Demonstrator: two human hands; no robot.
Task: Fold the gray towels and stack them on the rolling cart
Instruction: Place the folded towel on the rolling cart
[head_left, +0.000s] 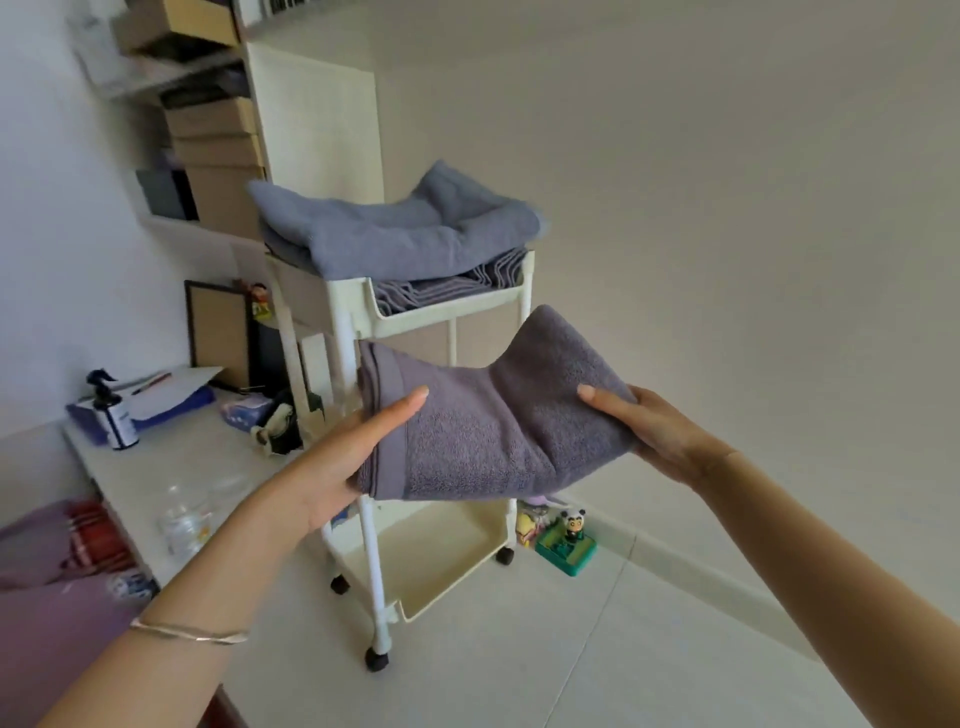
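A folded gray towel (488, 415) is held in the air between both hands, in front of the middle level of the white rolling cart (447, 312). My left hand (348, 457) grips its left, banded end. My right hand (649, 431) grips its right end. On the cart's top tray lies a stack of gray towels (400, 234), the upper ones loosely folded and overhanging the tray. The cart's bottom tray (431, 561) holds nothing that I can see.
A low white table (171, 467) at left carries a spray bottle (111, 410), a blue folder, a glass jar and small items. Shelves with cardboard boxes (213, 145) stand behind the cart. A panda toy on a green base (569, 540) sits on the floor by the cart's right wheel.
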